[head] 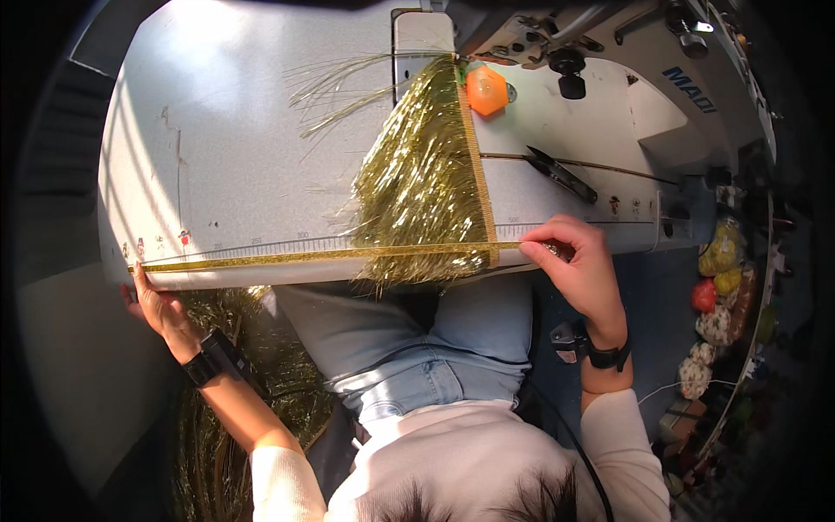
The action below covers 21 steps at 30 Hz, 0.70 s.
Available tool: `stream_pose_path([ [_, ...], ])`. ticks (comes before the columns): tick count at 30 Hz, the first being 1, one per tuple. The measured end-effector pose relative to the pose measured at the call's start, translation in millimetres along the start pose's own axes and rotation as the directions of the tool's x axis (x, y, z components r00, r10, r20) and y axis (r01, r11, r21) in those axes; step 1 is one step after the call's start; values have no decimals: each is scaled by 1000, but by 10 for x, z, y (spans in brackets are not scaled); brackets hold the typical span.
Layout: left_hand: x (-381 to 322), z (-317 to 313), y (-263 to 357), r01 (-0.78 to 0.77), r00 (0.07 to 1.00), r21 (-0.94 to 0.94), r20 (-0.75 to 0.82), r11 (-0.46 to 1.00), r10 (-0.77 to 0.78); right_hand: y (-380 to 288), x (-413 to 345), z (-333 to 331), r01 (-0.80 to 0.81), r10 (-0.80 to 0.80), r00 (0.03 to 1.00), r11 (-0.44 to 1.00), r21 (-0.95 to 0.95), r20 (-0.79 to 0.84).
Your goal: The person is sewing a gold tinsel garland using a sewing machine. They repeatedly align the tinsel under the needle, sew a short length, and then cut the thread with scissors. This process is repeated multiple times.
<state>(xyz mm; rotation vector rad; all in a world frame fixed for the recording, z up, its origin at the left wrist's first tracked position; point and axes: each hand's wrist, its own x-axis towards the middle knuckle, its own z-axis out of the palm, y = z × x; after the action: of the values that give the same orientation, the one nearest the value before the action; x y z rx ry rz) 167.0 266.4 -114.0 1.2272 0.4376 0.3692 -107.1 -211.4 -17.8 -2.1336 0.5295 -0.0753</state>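
A narrow gold glittery ribbon [293,257] runs taut along the printed ruler scale at the sewing table's front edge. My left hand [156,307] holds the ribbon's end at the far left of the scale. My right hand [574,258] pinches the ribbon between thumb and forefinger, right of the fringe; a little of it is bunched in the fingers. Under the ribbon lies gold tinsel fringe [424,176], its woven heading band [478,169] running up toward the sewing machine's needle area. Thread snips [561,175] lie on the table to the right of the band.
The sewing machine [639,39] stands at the upper right. An orange faceted object [487,90] sits beside the fringe's top end. More tinsel fringe [280,372] hangs below the table at the left. Bagged yarn-like bundles [714,320] lie at the far right.
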Motion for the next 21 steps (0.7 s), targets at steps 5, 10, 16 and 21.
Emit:
stream_pose_path([
  [5,32,-56,11,-127,992,132,7,983,127,-49,47,0,-32,32,999,999,-2,-11],
  [10,72,-118,-34,-155,988,118,0,981,156,-48,75,16,-50,50,998,998,-23,-25],
  [16,-297,199,123,-338,936,335,26,879,350,-28,59,27,-10,10,1000,999,34,-14],
  [21,-1758,966,434,-551,794,15,316,834,519,-139,-65,98,-98,81,995,937,335,64],
])
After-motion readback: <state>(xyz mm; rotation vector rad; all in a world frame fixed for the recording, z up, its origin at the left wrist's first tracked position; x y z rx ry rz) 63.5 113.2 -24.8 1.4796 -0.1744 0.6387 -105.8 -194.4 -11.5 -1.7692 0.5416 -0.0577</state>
